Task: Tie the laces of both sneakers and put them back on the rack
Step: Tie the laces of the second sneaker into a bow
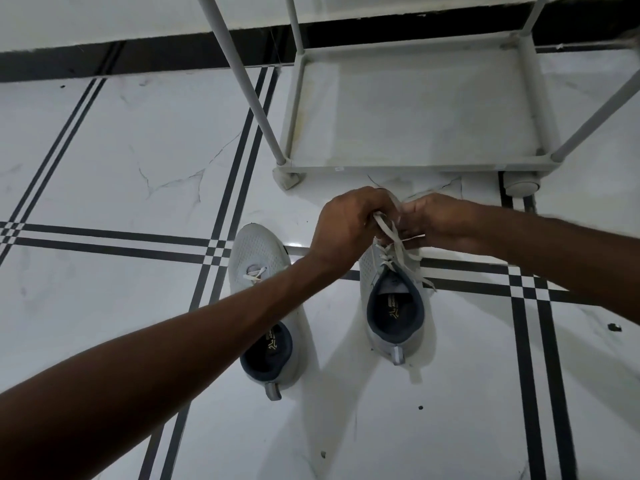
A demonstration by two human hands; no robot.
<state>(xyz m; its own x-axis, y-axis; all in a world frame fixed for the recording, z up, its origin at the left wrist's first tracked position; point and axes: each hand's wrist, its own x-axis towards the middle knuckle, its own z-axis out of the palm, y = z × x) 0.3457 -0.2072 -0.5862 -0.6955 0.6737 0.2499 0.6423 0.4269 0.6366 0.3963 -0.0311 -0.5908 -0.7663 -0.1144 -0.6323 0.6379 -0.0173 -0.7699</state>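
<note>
Two light grey sneakers with dark blue linings stand on the floor, toes pointing away from me. The left sneaker [256,265] is partly covered by my left forearm, and its laces show a small knot. Over the toe end of the right sneaker [394,306], my left hand [346,226] and my right hand [436,220] meet. Both pinch the white laces [391,237], which run taut up from the eyelets into my fingers. One loose lace end trails to the right of the shoe. The grey rack [408,164] stands just beyond the sneakers.
The floor is white marble tile with black double stripes. The rack's bottom shelf lies low, with slanting poles [239,77] rising from its corners and round feet [523,187] under it. A black skirting band runs along the wall behind.
</note>
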